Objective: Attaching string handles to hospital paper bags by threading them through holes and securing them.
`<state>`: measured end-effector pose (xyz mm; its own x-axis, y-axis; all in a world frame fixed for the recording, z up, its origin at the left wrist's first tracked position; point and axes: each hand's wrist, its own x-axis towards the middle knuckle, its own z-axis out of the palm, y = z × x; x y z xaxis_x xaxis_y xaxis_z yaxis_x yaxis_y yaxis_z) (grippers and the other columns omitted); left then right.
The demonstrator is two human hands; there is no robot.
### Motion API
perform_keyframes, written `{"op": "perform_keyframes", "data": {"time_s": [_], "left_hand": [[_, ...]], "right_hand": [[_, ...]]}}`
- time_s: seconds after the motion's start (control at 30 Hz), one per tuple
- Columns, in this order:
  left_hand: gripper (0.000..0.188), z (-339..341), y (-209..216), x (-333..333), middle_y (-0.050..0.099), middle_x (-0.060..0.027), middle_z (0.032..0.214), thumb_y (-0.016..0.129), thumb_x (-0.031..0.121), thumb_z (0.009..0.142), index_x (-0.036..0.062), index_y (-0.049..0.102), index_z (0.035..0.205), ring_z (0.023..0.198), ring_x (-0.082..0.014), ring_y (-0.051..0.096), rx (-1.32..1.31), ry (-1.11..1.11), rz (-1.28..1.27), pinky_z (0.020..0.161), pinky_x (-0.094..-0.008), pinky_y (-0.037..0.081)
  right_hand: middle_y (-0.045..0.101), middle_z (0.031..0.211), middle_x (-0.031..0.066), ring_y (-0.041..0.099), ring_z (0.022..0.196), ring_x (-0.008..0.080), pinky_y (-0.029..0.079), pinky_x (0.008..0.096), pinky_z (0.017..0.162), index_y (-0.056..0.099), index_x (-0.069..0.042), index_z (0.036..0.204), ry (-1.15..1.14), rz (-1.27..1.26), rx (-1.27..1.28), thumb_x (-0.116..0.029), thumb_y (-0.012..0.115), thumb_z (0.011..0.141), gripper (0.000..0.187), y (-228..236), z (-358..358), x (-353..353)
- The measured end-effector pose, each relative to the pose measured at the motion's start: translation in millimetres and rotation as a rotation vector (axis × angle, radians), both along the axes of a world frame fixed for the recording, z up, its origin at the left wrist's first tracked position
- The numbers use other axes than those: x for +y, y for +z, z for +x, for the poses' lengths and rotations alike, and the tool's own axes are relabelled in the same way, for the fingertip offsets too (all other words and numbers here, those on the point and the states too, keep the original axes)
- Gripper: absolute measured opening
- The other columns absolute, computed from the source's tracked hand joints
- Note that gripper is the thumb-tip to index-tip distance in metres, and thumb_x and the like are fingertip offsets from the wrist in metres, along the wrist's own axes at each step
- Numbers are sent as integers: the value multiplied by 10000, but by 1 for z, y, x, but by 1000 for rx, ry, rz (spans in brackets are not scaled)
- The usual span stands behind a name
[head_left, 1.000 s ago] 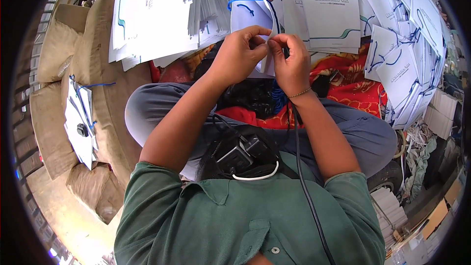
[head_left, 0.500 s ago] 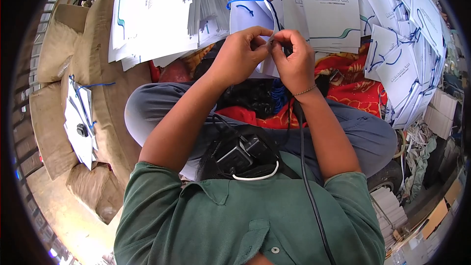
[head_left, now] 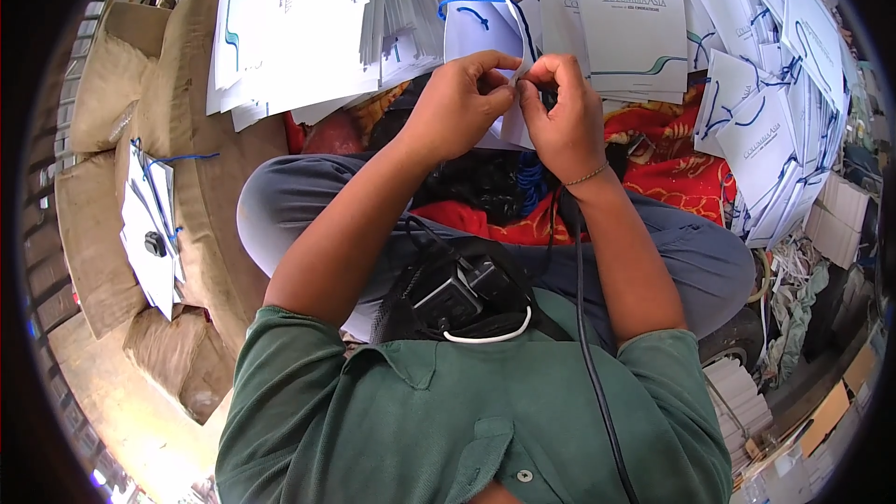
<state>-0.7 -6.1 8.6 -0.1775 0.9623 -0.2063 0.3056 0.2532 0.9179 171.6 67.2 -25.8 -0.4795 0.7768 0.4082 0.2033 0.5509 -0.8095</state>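
A white paper bag (head_left: 481,33) stands open-topped in front of me, with a blue cord handle (head_left: 471,3) threaded at its upper edge. My left hand (head_left: 464,98) and my right hand (head_left: 563,112) meet at the bag's near side edge. Thumb and forefinger of each are pinched together there. The left pinch grips the bag's edge; the right one is closed on what looks like the dark blue cord running down that side, though the fingertips hide the exact spot. Below the hands lies a bundle of blue cords (head_left: 530,182) beside black plastic (head_left: 467,187).
A big stack of flat white bags (head_left: 289,28) lies at the left, by the brown sofa (head_left: 191,65). More bags (head_left: 639,23) rest at the back, and a pile of corded ones (head_left: 770,131) leans at the right. A black cable (head_left: 590,345) hangs down my front.
Both hands and the bag have shifted very slightly to the right. Both pinches stay closed at the bag's edge.
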Motion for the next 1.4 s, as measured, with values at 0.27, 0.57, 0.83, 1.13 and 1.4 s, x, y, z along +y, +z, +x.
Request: {"op": "perform_keyframes", "data": {"time_s": [0.27,0.57,0.83,1.13,1.4], "left_hand": [[368,-4,1,0,740,-59,1040,711,111,1036,-10,716,1384,942,-119,694,35,-20,-8,887,-298,582],[304,-7,-11,2,734,-50,1121,639,139,1130,10,710,1396,1018,-116,697,-263,74,-75,938,-317,606],[252,-9,-18,4,768,-77,1139,684,79,1098,-2,711,1335,995,-122,711,-341,50,-81,925,-304,600],[228,-7,-26,7,711,-58,1082,708,61,1072,13,672,1292,986,-133,711,-388,72,-63,917,-287,590],[322,-8,-30,9,680,-98,1127,693,71,1084,24,589,1385,986,-169,718,-362,112,-128,940,-306,617]], "right_hand": [[771,981,156,770,894,295,592,383,799,739,-1,1057,39,-163,-7,-36,760,989,79,-3,3,4],[751,976,157,756,880,317,588,391,795,748,5,1026,26,-216,57,-48,758,975,75,-12,-3,-2],[775,967,147,789,852,251,606,360,783,667,-4,1121,-19,-329,157,1,762,946,199,-7,-7,-9],[773,968,164,792,868,343,619,415,795,681,-26,1184,-57,157,-37,1,731,963,228,-6,-9,-13],[822,1055,172,798,911,210,616,351,865,646,-2,1436,91,-434,162,-91,774,1006,457,-13,-7,-12]]}}
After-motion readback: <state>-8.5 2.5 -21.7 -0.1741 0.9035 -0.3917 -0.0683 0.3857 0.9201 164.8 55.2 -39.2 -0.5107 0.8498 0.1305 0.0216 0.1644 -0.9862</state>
